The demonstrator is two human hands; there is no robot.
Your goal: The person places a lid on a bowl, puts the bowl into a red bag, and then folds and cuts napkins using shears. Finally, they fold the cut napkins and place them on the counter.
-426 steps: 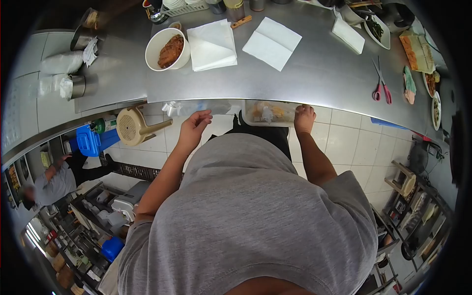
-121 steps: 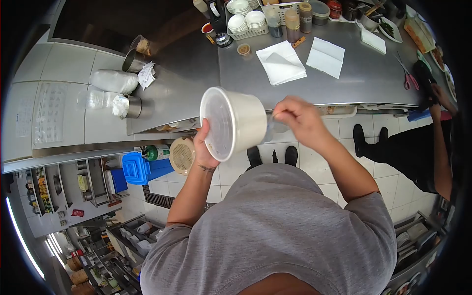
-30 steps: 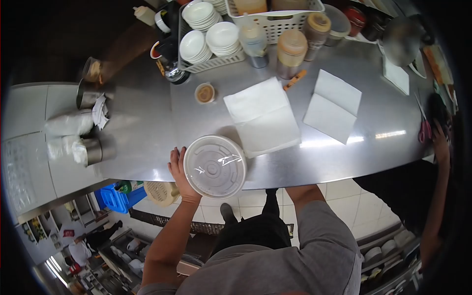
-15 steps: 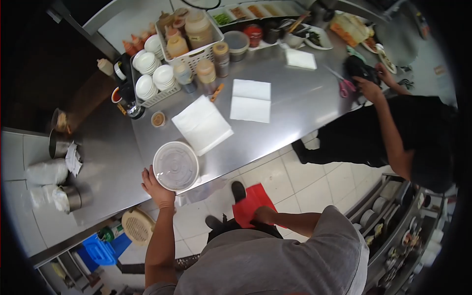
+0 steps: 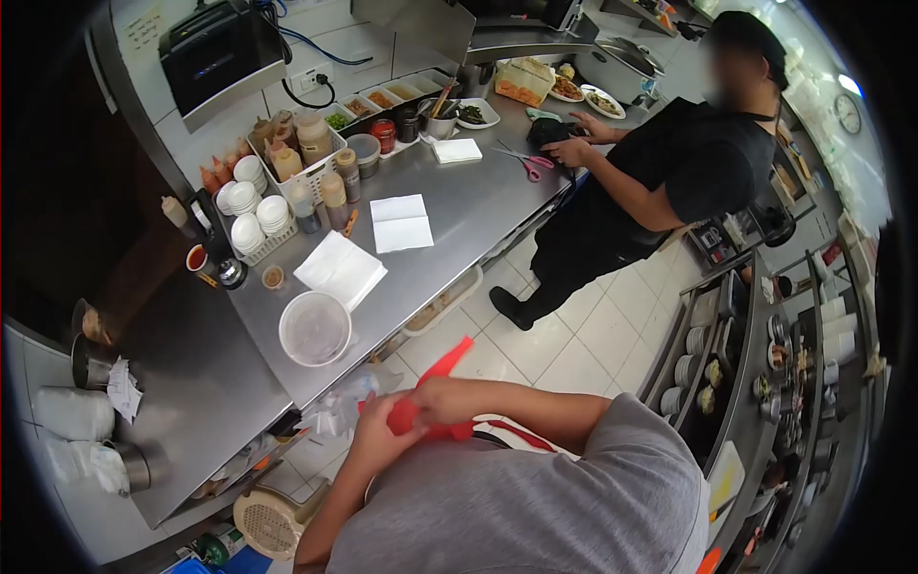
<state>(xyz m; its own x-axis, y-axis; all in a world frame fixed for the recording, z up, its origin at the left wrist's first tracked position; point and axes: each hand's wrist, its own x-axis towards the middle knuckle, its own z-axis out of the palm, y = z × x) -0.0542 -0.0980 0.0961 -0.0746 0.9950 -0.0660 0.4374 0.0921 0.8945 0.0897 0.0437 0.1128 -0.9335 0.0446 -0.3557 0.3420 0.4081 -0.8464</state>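
A lidded tub (image 5: 315,328) sits on the steel counter (image 5: 469,206) beside white napkins (image 5: 340,269).

Left hand (image 5: 380,432) and right hand (image 5: 448,400) enclose most of the red bag (image 5: 442,365). On the counter (image 5: 459,206), the tub (image 5: 315,328) contents are indiscernible.

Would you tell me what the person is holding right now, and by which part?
A red bag, held in both hands: the left hand and right hand bunch its lower end at the chest, while the other end sticks up free.
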